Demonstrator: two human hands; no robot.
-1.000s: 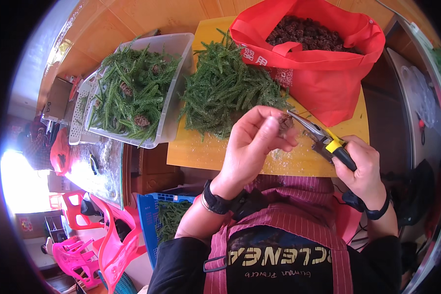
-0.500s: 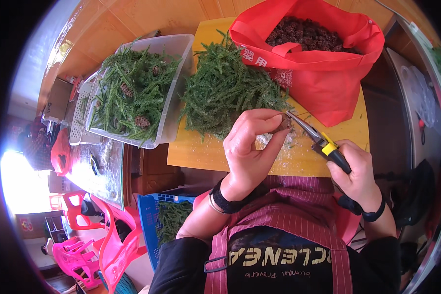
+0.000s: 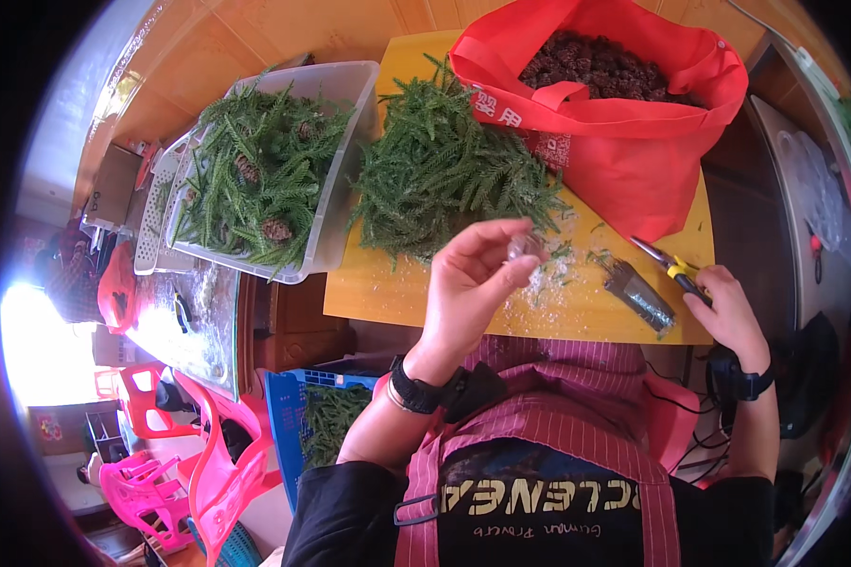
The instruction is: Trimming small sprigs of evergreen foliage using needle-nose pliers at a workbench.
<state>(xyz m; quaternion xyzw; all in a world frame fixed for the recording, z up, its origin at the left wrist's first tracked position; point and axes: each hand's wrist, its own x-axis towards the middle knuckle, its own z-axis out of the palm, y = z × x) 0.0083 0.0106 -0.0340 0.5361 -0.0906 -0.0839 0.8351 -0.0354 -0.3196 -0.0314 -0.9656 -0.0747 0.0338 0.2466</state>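
My left hand [image 3: 477, 279] is raised over the yellow board [image 3: 378, 298], thumb and fingers pinched around a small, blurred greyish-brown piece [image 3: 524, 249]; its kind does not show clearly. At the board's right side, my right hand [image 3: 723, 307] has its fingers on the black-and-yellow handles of needle-nose pliers [image 3: 667, 260], whose jaws point up and left. Between the hands lies a bundle of thin dark sticks or wires [image 3: 639, 295] in clear wrap. Beyond my left hand is a heap of green artificial pine sprigs [image 3: 454, 175].
A red bag [image 3: 624, 170] full of small pine cones [image 3: 596, 68] stands at the back right. At left, a clear plastic bin [image 3: 336, 203] holds sprigs with a few cones. A blue basket [image 3: 288, 425] and pink chairs [image 3: 222, 463] are low on the left. White crumbs scatter the board.
My right hand, with the pliers, has moved right and away from my left hand, uncovering the wrapped bundle. My left hand has shifted slightly left, still pinching the small piece.
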